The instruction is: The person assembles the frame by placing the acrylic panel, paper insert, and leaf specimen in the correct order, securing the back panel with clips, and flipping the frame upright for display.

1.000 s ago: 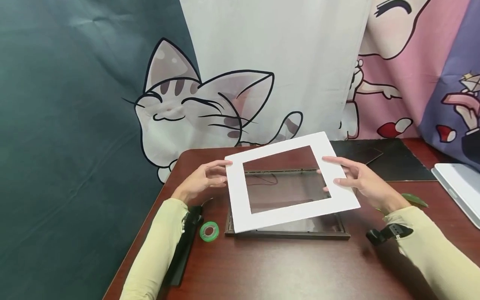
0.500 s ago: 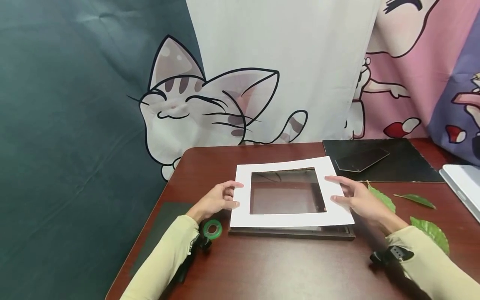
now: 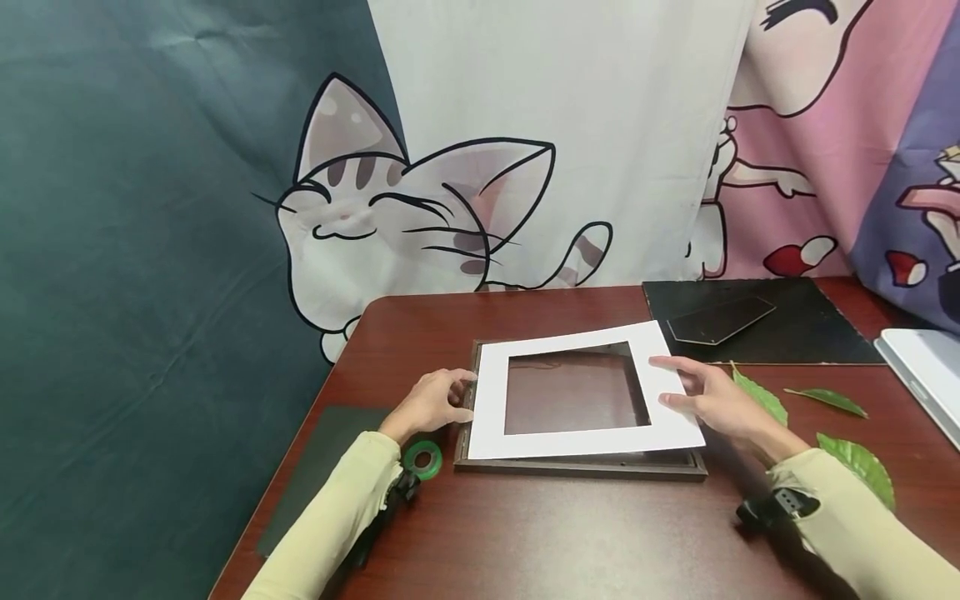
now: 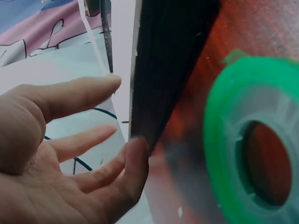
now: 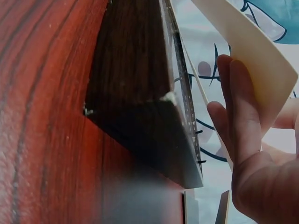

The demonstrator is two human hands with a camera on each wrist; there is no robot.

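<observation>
At nine o'clock of the dark-brown rectangular wooden frame point(image 3: 581, 470), the left hand point(image 3: 427, 406) spreads its fingers at the edge, seemingly gripping nothing. The white rectangular card mat point(image 3: 577, 442) lies over the frame, left side low, right side raised; at three o'clock the right hand point(image 3: 720, 408) pinches it. A light grip and a level lowering would likely spare the card a crease. On the reddish-brown wooden bench point(image 3: 577, 542), a green tape roll point(image 4: 218, 130) sits at eight o'clock, a black rectangular board point(image 3: 817, 333) at two, green leaves point(image 3: 862, 468) near three; a cat-printed cloth curtain point(image 3: 525, 67) hangs behind.

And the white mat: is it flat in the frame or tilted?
Tilted: the right hand holds one end of the white mat above the dark frame.
</observation>
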